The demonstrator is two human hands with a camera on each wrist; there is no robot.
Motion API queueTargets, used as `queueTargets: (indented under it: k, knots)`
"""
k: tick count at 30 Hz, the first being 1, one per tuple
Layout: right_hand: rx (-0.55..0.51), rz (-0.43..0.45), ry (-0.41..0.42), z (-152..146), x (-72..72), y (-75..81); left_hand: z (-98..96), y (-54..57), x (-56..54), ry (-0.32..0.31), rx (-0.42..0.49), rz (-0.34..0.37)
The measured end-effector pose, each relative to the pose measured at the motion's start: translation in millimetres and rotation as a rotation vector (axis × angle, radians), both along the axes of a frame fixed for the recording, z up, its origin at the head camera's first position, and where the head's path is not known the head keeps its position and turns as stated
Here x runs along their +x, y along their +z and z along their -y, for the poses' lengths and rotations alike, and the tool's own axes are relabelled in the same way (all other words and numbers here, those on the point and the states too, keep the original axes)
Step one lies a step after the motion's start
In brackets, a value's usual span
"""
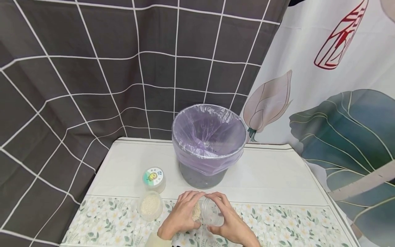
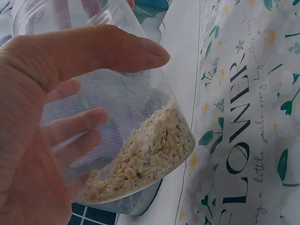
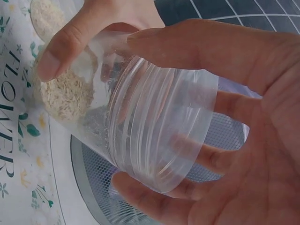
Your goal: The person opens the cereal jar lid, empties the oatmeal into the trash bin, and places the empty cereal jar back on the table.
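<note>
My left hand (image 1: 182, 213) grips a clear plastic jar lying on its side, with oat flakes (image 2: 152, 143) piled along its wall and base. In the left wrist view the thumb crosses the jar's near side and the other fingers show through it. My right hand (image 1: 228, 219) holds a second clear plastic container (image 3: 187, 140), its fingers curved around the side. The two vessels meet end to end, apparently mouth to mouth, with ridged threads (image 3: 140, 117) between them. No oats show in the right-hand container.
Left of the hands stand a tub of pale grains (image 1: 150, 206) and, behind it, a tub with a green-and-white printed lid (image 1: 153, 177). A mesh bin (image 1: 200, 180) with a purple liner (image 1: 210, 128) stands beyond the hands on the flower-print tablecloth (image 1: 277, 223).
</note>
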State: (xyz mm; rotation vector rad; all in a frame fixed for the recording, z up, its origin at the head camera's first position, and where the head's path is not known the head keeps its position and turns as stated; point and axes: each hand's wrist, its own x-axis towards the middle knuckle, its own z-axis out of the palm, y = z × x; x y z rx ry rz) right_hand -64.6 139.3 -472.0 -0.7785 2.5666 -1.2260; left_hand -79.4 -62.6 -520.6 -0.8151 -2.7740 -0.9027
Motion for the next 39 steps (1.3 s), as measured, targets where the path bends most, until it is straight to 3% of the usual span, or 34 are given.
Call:
queueTargets:
  k: [5,13,21,31,39]
  knots:
    - [0.015,-0.014,-0.010,0.5,-0.1,0.3,-0.3,-1.2,-0.3,0.008,0.004,0.020]
    - [0.015,-0.016,-0.007,0.0,-0.6,0.2,-0.6,-1.8,-1.1,0.009,-0.009,-0.028]
    - [-0.023,0.030,-0.006,-1.5,-1.0,1.6,1.2,-1.2,-1.0,0.017,-0.013,-0.010]
    - [-0.016,0.014,-0.041,-3.5,-1.3,0.5,1.1,-3.9,-0.5,0.031,-0.017,-0.034]
    - [-0.005,0.076,-0.072,-6.7,-1.3,-0.1,3.3,-5.5,0.3,0.044,-0.030,-0.026]
